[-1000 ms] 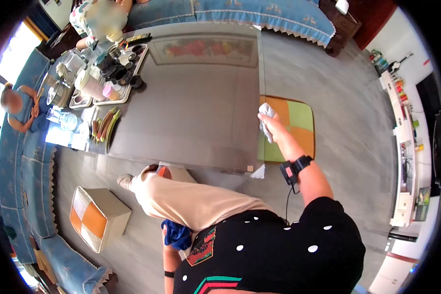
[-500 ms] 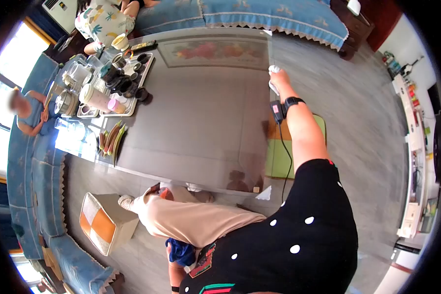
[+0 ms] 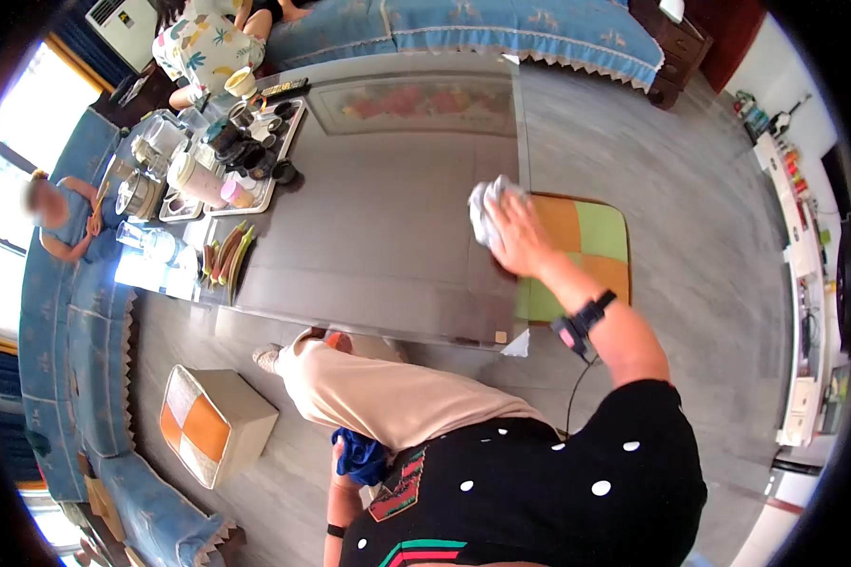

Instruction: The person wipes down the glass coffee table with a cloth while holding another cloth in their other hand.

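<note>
My right hand [image 3: 520, 234] presses a crumpled white-grey cloth [image 3: 487, 210] against the right edge area of the glass-topped table [image 3: 378, 217], its fingers bunched over the cloth. A black strap with a small device [image 3: 581, 321] and a cable is on that wrist. Down by my thigh, my left hand [image 3: 340, 455] is closed around a bunched dark blue cloth [image 3: 361, 458], which hides most of the fingers. Several okra-like green and reddish pods [image 3: 227, 255] lie near the table's left end, away from both hands.
Trays [image 3: 279, 156] with cups, a teapot and jars crowd the table's far left, beside a remote control [image 3: 284, 89]. A checkered stool [image 3: 596, 236] stands right of the table, another stool [image 3: 217, 425] left. Two people sit on the blue sofas [image 3: 520, 33].
My right hand has come from the table's far right edge back toward me and onto the tabletop, with the white-grey cloth. My left hand still holds the blue cloth by my leg.
</note>
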A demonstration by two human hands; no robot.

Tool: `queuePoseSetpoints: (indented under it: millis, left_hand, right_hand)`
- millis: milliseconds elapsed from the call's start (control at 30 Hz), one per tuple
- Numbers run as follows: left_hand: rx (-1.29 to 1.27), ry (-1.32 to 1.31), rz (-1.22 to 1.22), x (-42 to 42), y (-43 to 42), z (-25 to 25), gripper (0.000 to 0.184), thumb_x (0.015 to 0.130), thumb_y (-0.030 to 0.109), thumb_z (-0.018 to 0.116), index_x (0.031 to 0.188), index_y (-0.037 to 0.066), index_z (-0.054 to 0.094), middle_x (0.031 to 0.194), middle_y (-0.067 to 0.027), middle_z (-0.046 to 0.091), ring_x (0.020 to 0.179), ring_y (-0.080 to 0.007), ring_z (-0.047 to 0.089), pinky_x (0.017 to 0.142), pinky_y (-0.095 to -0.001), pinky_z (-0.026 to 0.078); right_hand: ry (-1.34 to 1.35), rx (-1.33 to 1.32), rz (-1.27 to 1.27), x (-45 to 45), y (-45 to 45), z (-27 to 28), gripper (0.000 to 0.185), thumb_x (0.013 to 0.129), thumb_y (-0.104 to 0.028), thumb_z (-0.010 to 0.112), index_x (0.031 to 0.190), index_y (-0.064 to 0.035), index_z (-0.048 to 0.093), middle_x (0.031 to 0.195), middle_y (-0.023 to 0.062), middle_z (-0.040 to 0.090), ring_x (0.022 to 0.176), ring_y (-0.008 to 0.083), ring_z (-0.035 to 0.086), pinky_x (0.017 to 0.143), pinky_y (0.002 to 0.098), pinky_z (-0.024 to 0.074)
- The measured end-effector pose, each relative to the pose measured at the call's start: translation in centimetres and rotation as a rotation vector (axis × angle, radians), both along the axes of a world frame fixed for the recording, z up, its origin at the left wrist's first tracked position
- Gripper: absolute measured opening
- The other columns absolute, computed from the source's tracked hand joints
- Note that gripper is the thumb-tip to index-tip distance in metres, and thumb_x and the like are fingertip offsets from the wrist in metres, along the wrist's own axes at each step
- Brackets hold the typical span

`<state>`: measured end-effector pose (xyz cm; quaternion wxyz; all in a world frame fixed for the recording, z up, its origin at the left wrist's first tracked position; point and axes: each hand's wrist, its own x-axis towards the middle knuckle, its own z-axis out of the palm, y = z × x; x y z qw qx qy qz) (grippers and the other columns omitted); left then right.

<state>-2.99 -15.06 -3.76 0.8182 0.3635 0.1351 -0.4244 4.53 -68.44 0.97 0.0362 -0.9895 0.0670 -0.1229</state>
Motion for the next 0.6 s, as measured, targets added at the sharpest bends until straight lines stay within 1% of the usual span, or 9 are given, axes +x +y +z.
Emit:
queuePoseSetpoints:
  millis: [67,100,133,233,267,400,500,567,600]
  left_hand:
    - [0.038,0.0,-0.008,0.3,-0.2,0.1,0.075,0.083,0.054,0.057,0.137,0.005,0.038,0.13,-0.0143,0.051,0.118,-0.0314,0.052,0.102,-0.0461,0.042]
    - [0.026,-0.017,0.002,0.4,0.3,-0.5,0.074,0.084,0.052,0.058,0.137,0.005,0.038,0.13,-0.0139,0.051,0.117,-0.0311,0.052,0.101,-0.0451,0.043]
    - [0.008,0.033,0.003,0.4,0.5,-0.3,0.072,0.084,0.05,0.059,0.136,0.005,0.038,0.13,-0.0141,0.051,0.116,-0.0311,0.053,0.101,-0.0446,0.044]
    - [-0.039,0.017,-0.023,0.6,0.6,-0.1,0.072,0.083,0.047,0.059,0.137,0.003,0.037,0.129,-0.0165,0.052,0.116,-0.0327,0.054,0.099,-0.0454,0.045]
    - [0.021,0.025,-0.006,0.6,0.5,0.3,0.073,0.084,0.049,0.057,0.137,0.003,0.037,0.129,-0.0172,0.052,0.117,-0.0338,0.053,0.101,-0.0471,0.043]
    - [0.209,-0.041,-0.019,0.4,-1.0,2.7,0.077,0.084,0.052,0.053,0.142,0.006,0.031,0.137,-0.016,0.045,0.125,-0.0353,0.045,0.107,-0.0498,0.034]
    - [0.335,-0.033,-0.036,0.6,-1.4,3.9,0.076,0.086,0.052,0.05,0.143,0.007,0.03,0.139,-0.0144,0.044,0.127,-0.0336,0.043,0.108,-0.0485,0.033]
    - [0.402,-0.002,-0.001,-0.1,-0.2,2.3,0.075,0.086,0.052,0.049,0.142,0.006,0.032,0.139,-0.0147,0.044,0.126,-0.0334,0.044,0.108,-0.048,0.034]
    - [0.315,0.053,0.016,-1.0,2.3,-0.8,0.074,0.086,0.052,0.049,0.141,0.005,0.033,0.137,-0.0154,0.046,0.125,-0.0335,0.045,0.108,-0.0477,0.034]
  right_hand:
    - [-0.083,0.282,0.102,-1.9,1.7,-0.3,0.065,0.081,-0.018,0.054,0.14,-0.003,0.031,0.139,0.0208,0.04,0.132,0.0363,0.035,0.109,0.0509,0.0253]
    - [-0.171,0.302,0.16,-2.2,2.1,-0.1,0.059,0.078,-0.008,0.058,0.134,-0.0031,0.04,0.135,0.0197,0.044,0.127,0.036,0.04,0.107,0.0474,0.0309]
    - [-0.177,0.303,0.158,-1.9,1.7,0.1,0.059,0.078,-0.008,0.058,0.134,-0.0031,0.04,0.135,0.0197,0.044,0.127,0.036,0.04,0.107,0.0474,0.0309]
    - [-0.301,0.356,0.179,0.3,-0.5,-0.2,0.039,0.076,-0.005,0.063,0.115,-0.0032,0.059,0.122,0.017,0.049,0.115,0.0358,0.049,0.099,0.0406,0.0412]
    - [-0.289,0.404,0.135,1.7,-1.9,-0.6,0.039,0.077,-0.004,0.062,0.116,-0.0033,0.059,0.121,0.017,0.049,0.112,0.0365,0.05,0.098,0.0402,0.0419]
    - [-0.262,0.334,0.091,8.2,-9.5,-1.4,0.036,0.076,0.0,0.061,0.112,-0.0034,0.059,0.113,0.0187,0.054,0.109,0.0358,0.052,0.094,0.0401,0.0434]
    - [-0.384,0.275,-0.01,13.0,-14.9,-3.1,0.031,0.075,0.0,0.061,0.106,-0.0042,0.06,0.11,0.0185,0.057,0.106,0.036,0.053,0.093,0.0413,0.0437]
    - [-0.27,0.164,-0.043,15.6,-18.0,-3.2,0.033,0.077,0.0,0.06,0.109,-0.0063,0.06,0.112,0.0148,0.059,0.115,0.036,0.05,0.096,0.0416,0.0432]
    - [-0.259,0.097,-0.066,16.8,-19.3,-3.5,0.033,0.079,-0.001,0.058,0.111,-0.0084,0.06,0.114,0.0127,0.059,0.119,0.0359,0.049,0.098,0.0419,0.0433]
